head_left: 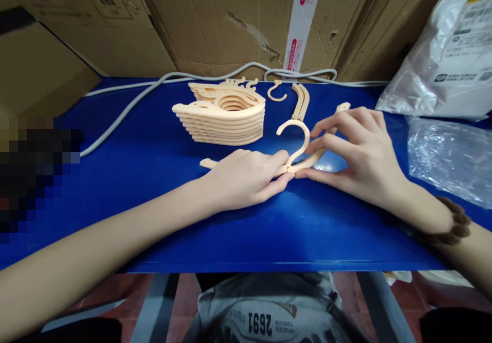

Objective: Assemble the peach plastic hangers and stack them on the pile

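A peach plastic folding hanger lies on the blue table, its hook standing up between my hands. My left hand is closed over the hanger's left arm, whose tip sticks out to the left. My right hand pinches the right arm near the hook's base, fingers curved around it. Behind them sits a stack of several folded hangers. A loose hook and two loose hanger arms lie at the back.
Cardboard boxes form a wall behind the table. A grey cable runs along the back edge. Plastic bags are piled at the right. A pixelated patch covers the left edge.
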{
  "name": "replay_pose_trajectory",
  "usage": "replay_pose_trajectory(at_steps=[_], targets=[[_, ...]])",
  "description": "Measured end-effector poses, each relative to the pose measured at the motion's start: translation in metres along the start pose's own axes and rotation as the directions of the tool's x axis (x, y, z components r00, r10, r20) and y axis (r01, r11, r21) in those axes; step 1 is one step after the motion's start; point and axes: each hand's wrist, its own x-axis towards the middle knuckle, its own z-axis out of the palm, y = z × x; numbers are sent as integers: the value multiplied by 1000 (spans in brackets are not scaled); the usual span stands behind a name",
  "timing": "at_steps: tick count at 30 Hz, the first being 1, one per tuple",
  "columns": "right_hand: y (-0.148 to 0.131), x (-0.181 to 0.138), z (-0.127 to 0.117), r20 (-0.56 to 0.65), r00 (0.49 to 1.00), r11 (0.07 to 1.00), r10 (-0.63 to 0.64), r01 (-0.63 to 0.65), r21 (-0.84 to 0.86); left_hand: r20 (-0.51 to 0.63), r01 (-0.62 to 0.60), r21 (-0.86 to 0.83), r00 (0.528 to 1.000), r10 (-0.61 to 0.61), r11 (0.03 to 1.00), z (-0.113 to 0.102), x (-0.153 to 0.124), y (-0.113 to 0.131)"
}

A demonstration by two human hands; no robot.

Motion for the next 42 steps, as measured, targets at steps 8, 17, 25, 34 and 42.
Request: replay_pose_trajectory(at_steps=[8, 17, 25, 34, 42], targets=[[-3, 1, -6, -15, 996, 996, 89, -89, -18, 54, -109, 95, 993, 104, 990, 3, 0, 7], [-5, -2, -1, 240, 960, 956, 146, -199, 214, -78, -109, 107, 990, 117, 988, 7, -3, 7], [2, -1, 4, 261, 955, 961, 141, -195, 194, -297, -205, 197, 919, 258, 959, 13, -5, 3], [5, 0, 3, 276, 948, 971, 156, -198, 131, -340, -274, 261, 871, 354, 926, 13, -2, 4], [12, 0, 6, 315, 943, 992, 103, -123, 43, -315, -276, 269, 880, 355, 923, 13, 0, 2]])
